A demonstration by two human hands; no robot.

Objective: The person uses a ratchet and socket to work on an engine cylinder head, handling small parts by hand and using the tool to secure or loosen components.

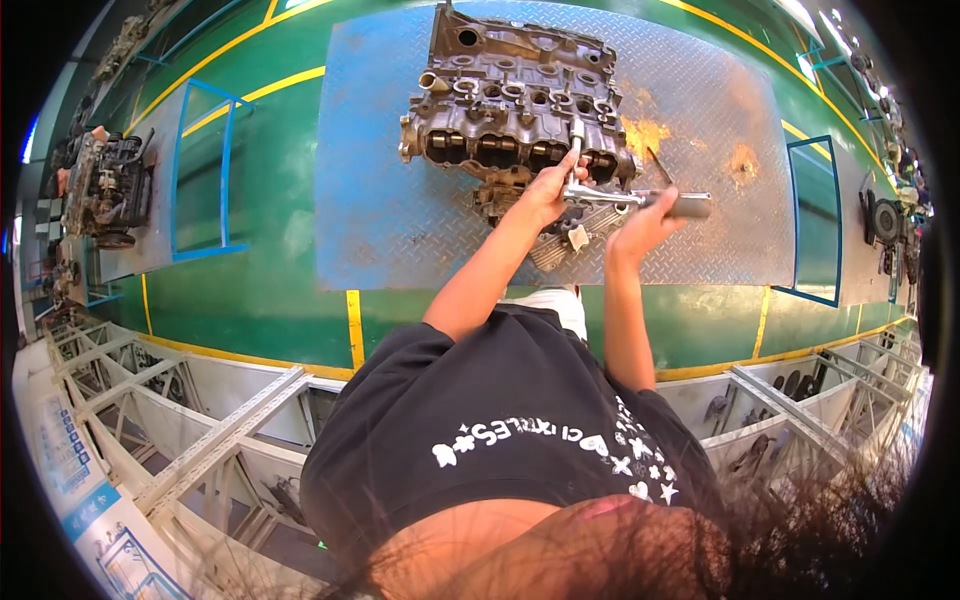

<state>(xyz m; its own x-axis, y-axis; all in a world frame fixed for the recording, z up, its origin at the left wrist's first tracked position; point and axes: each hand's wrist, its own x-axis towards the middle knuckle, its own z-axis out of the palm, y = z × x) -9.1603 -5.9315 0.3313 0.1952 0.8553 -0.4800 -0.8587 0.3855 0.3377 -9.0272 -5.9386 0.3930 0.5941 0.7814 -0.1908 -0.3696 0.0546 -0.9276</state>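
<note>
A dark metal engine cylinder head point(515, 110) lies on a steel diamond-plate bench point(720, 240). My left hand point(550, 190) is closed around the head of a chrome wrench point(605, 194) at the foot of a short upright extension with a socket point(577, 132), over the engine's near side. My right hand point(648, 222) grips the wrench's dark handle, which points to the right. Beneath the tool are more metal engine parts point(550, 252), partly hidden by my hands and forearms. A thin dark rod point(660, 162) shows beside the engine's right side.
Another engine point(110, 185) stands on a bench at the left, beside a blue frame point(228, 180). A second blue frame point(835, 220) and dark wheel-like parts point(882, 220) are at the right. White metal racks point(215, 420) run behind me on both sides.
</note>
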